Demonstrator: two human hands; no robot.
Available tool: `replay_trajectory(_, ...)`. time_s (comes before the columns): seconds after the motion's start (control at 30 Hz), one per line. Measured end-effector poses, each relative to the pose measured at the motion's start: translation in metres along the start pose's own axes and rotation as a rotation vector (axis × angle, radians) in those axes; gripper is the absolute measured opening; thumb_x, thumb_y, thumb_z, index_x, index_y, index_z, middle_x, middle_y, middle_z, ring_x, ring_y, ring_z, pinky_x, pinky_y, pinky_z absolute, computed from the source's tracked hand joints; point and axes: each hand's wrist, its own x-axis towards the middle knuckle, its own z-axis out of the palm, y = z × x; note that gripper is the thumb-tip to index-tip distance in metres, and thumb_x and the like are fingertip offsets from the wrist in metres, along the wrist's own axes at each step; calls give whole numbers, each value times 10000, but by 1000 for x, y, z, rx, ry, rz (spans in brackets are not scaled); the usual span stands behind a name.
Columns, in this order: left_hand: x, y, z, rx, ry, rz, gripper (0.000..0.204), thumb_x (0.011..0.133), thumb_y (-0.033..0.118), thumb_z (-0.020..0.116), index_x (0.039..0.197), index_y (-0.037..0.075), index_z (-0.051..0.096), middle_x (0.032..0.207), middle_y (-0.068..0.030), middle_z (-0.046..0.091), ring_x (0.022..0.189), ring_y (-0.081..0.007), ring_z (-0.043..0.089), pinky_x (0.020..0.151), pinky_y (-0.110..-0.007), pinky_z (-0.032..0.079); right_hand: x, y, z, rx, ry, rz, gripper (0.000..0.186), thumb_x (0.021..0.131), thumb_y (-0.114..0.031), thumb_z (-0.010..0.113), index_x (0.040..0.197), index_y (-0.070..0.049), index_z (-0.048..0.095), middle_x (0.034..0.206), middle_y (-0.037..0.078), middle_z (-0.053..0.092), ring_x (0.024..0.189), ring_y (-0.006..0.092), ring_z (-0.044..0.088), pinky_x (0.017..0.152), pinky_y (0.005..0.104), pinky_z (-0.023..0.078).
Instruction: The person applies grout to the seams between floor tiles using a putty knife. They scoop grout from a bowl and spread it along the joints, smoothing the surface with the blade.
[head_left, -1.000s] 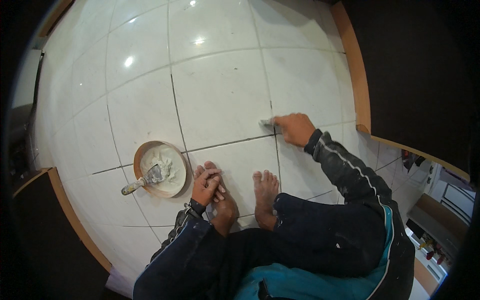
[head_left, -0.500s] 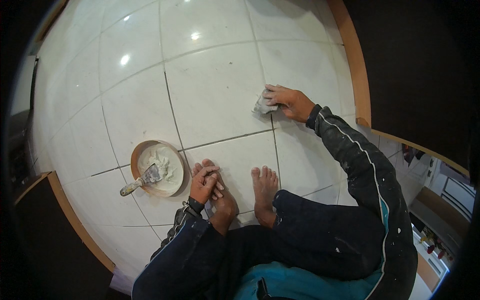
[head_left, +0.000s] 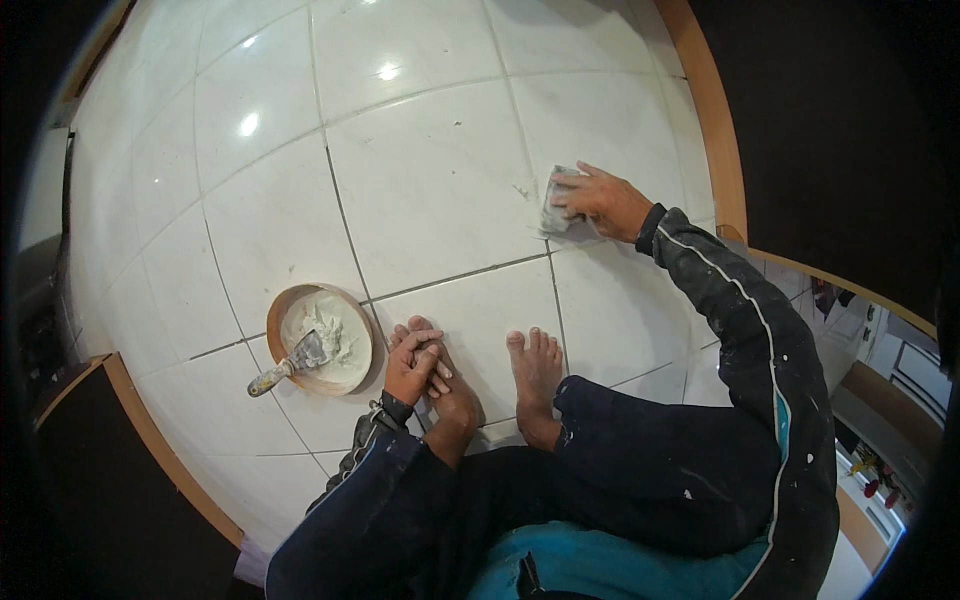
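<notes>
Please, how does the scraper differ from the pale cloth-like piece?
The scraper has a straight handle and flat blade; the pale cloth-like piece shows no handle and looks soft. The scraper lies unheld, its blade in the bowl and its handle over the rim; the pale cloth-like piece is in the right grip. Both look partly greyish.

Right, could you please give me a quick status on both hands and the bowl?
Right hand holding pale cloth on tiled floor. Left hand over left foot. Bowl with scraper off to the left, apart from the cloth.
</notes>
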Motion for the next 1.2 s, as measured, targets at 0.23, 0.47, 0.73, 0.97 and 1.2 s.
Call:
replay_trajectory(0.23, 2, -4, 0, 7, -8, 15, 273, 1003, 125, 482, 1240, 6, 550, 694, -97, 663, 503, -161, 635, 391, -227, 487, 46, -12, -34, 21, 341, 172, 366, 807, 22, 545, 1139, -105, 633, 996, 137, 705, 934, 365, 662, 814, 452, 523)
replay_trajectory(0.47, 1, -4, 2, 37, 3, 8, 278, 1003, 119, 488, 1253, 14, 554, 696, -90, 662, 488, -137, 617, 394, -213, 471, 69, -27, -34, -109, 61, 379, 394, 764, -47, 619, 1144, -148, 649, 948, 148, 709, 906, 331, 686, 780, 456, 535)
replay_trajectory(0.73, -1, -6, 1, -48, -8, -21, 268, 1006, 115, 488, 1248, 20, 555, 700, -86, 664, 493, -131, 620, 396, -207, 472, -1, -67, 25, 14, 51, 159, 314, 741, -25, 648, 1023, -162, 637, 925, 82, 685, 873, 318, 679, 762, 451, 528)
replay_trajectory(0.97, 4, -17, 1, 46, 13, 114, 272, 1000, 111, 496, 1241, 2, 557, 688, -72, 663, 504, -121, 627, 423, -192, 479, -20, -73, 28, -50, -23, 166, 357, 755, -37, 635, 1087, -170, 641, 903, 97, 691, 850, 332, 679, 730, 477, 535)
replay_trajectory(1.2, 0, -6, 2, 25, 7, 29, 271, 1001, 121, 493, 1234, 5, 565, 686, -75, 660, 510, -140, 631, 440, -205, 489, 15, -25, -1, 266, 267, 233, 364, 771, 13, 569, 1103, -118, 640, 855, 147, 692, 824, 379, 662, 758, 459, 526)
